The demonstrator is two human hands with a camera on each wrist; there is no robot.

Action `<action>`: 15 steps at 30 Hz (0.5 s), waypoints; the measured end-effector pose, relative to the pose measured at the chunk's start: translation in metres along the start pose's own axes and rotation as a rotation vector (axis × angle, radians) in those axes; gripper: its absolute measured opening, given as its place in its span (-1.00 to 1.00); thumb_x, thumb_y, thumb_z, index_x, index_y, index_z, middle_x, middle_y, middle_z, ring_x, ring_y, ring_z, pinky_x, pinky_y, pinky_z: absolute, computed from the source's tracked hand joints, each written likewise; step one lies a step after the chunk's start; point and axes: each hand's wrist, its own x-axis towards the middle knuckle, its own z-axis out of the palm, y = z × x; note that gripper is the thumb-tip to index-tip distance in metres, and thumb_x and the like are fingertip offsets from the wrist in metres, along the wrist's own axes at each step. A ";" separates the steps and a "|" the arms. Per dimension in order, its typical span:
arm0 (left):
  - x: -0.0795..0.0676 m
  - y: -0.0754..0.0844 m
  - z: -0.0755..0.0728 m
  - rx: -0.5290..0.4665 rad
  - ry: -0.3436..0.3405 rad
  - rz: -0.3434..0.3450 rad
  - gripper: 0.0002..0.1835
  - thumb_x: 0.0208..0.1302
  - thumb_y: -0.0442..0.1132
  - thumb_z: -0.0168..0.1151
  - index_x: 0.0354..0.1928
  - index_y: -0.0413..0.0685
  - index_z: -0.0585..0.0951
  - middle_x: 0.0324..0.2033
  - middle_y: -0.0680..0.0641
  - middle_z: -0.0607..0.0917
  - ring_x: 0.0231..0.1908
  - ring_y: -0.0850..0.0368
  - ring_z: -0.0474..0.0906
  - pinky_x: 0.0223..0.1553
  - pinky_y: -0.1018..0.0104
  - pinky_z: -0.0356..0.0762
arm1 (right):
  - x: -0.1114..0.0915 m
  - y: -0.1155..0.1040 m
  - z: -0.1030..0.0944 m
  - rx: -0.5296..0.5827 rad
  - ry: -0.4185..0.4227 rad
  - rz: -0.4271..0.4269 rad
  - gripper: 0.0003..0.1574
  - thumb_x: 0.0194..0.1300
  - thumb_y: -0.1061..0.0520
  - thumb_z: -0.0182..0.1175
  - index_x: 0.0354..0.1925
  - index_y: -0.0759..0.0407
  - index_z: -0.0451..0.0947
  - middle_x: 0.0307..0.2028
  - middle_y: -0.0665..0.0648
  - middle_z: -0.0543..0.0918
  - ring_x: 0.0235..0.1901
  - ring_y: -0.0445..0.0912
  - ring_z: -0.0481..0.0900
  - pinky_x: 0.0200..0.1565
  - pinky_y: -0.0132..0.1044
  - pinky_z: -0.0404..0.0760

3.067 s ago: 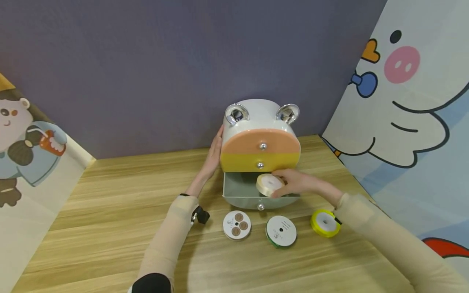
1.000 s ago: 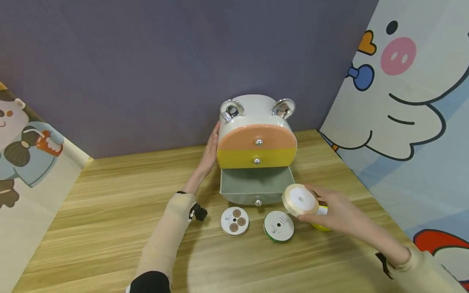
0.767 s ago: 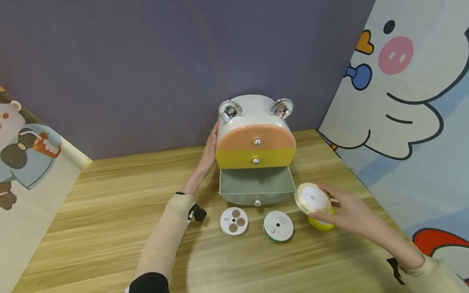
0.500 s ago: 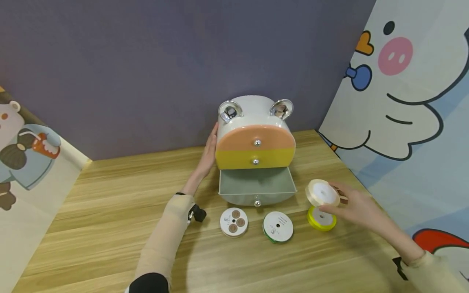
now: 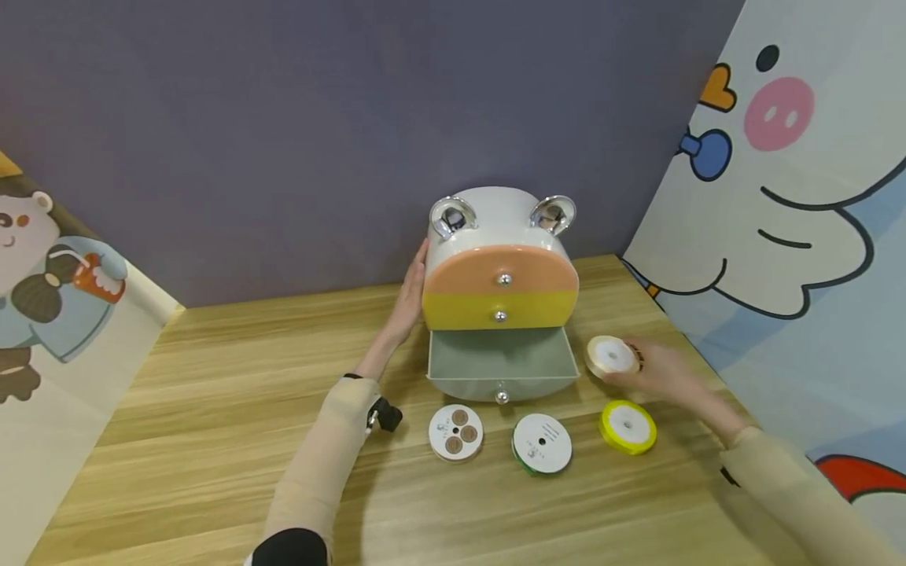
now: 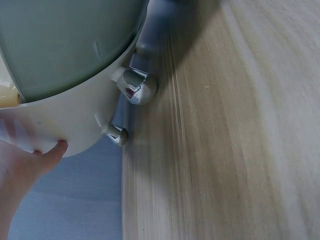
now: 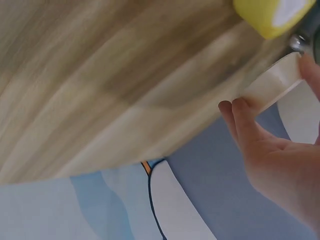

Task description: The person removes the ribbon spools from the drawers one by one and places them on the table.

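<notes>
A small white chest of drawers (image 5: 495, 208) with two silvery ears stands at the back of the table; its bottom grey-green drawer (image 5: 502, 358) is pulled out with nothing in it. My left hand (image 5: 409, 303) lies with straight fingers along the chest's left side, and the left wrist view shows those fingers (image 6: 52, 155) against the white wall. To the right of the drawer, my right hand (image 5: 654, 369) grips a cream ribbon spool (image 5: 610, 356) by its edge, thumb and fingers on opposite sides. The right wrist view shows this spool (image 7: 277, 82) between the fingers, close over the tabletop.
In front of the drawer lie a spool with brown circles (image 5: 456, 432), a white-faced spool with a green edge (image 5: 542, 444) and a yellow ribbon spool (image 5: 627, 427). A grey wall (image 5: 304, 157) is behind, and a cartoon-printed panel (image 5: 786, 236) rises at right.
My right hand has taken the cream ribbon spool out of the bottom drawer and carried it right, past the yellow spool, then down beside the drawer. My left hand has stayed on the chest.
</notes>
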 end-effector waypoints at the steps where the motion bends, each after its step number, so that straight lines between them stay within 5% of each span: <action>1: 0.000 0.000 0.000 0.002 -0.001 0.003 -0.44 0.63 -0.09 -0.49 0.60 0.21 -0.11 0.61 -0.01 -0.13 0.59 -0.04 -0.25 0.55 -0.19 -0.27 | 0.002 0.001 0.002 -0.002 -0.003 0.004 0.09 0.11 -0.26 0.43 0.26 0.52 0.37 0.08 0.56 0.58 0.01 0.37 0.59 -0.06 0.18 0.60; 15: 0.002 0.000 0.000 0.011 0.004 0.001 -0.44 0.63 -0.11 -0.49 0.60 0.21 -0.10 0.61 0.01 -0.12 0.59 0.01 -0.24 0.56 -0.12 -0.25 | 0.013 0.004 0.020 -0.025 -0.024 0.037 0.09 0.08 -0.18 0.46 0.23 0.59 0.31 0.09 0.62 0.52 0.05 0.46 0.53 0.04 0.28 0.53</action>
